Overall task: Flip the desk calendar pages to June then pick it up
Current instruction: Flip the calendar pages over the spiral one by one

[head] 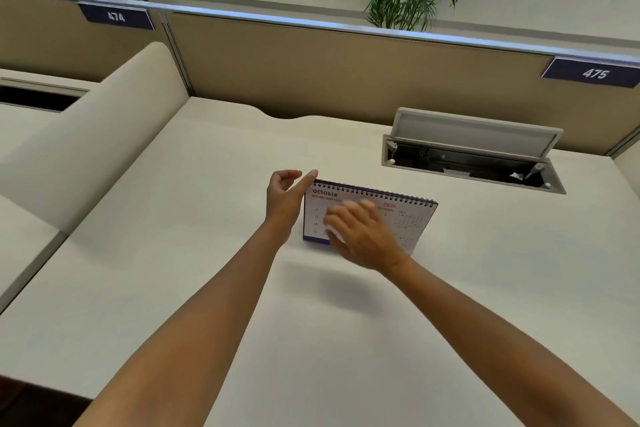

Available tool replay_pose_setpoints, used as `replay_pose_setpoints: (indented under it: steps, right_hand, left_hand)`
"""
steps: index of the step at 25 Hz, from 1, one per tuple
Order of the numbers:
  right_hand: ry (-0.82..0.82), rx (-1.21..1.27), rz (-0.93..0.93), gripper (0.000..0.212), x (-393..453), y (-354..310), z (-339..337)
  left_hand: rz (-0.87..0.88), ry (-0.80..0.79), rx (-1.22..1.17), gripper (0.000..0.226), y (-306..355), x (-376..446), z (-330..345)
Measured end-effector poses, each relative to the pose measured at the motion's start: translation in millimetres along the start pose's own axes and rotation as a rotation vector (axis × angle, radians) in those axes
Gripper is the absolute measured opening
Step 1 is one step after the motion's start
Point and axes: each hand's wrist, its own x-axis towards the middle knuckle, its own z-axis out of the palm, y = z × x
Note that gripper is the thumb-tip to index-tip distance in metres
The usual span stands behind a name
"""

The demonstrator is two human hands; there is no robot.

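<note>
A spiral-bound desk calendar (408,218) stands upright on the cream desk (207,253), its front page reading OCTOBER 2026. My left hand (285,198) is at the calendar's top left corner, thumb tip touching the spiral edge, the other fingers curled and apart, holding nothing. My right hand (360,234) is blurred in front of the page, fingers spread, covering the middle of the date grid. I cannot tell whether it touches the page.
An open cable hatch (474,152) with a raised lid sits in the desk at the back right. A tan partition (311,62) with tags 474 and 475 closes the rear. A rounded cream divider (90,142) borders the left. Plants stand behind the partition.
</note>
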Motion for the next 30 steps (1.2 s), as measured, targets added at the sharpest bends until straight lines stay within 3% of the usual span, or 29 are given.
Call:
replay_pose_setpoints:
  steps: [7,12,17,20,22,30]
  right_hand:
    - [-0.336,-0.208,-0.131,0.059,-26,-13,29]
    - [-0.264,-0.182,-0.123,0.035,-20,-10,17]
    - [-0.150,0.092,0.070,0.006,-16,-25,-16]
    - [-0.050,0.218,0.232,0.022,-13,-32,-37]
    - [0.001,0.256,0.349,0.022,-7,-35,-48]
    - [-0.184,0.495,0.631,0.024,12,-44,-82]
  left_hand:
    - [-0.047,-0.002,0.059,0.050,0,2,-1]
    - [-0.045,0.018,0.067,0.054,3,2,-1]
    - [-0.080,0.040,0.047,0.054,2,2,0]
    - [-0.105,0.053,0.021,0.059,0,-1,4]
    - [-0.110,0.058,0.026,0.059,0,-2,4]
    - [-0.147,0.028,0.042,0.057,7,-4,1]
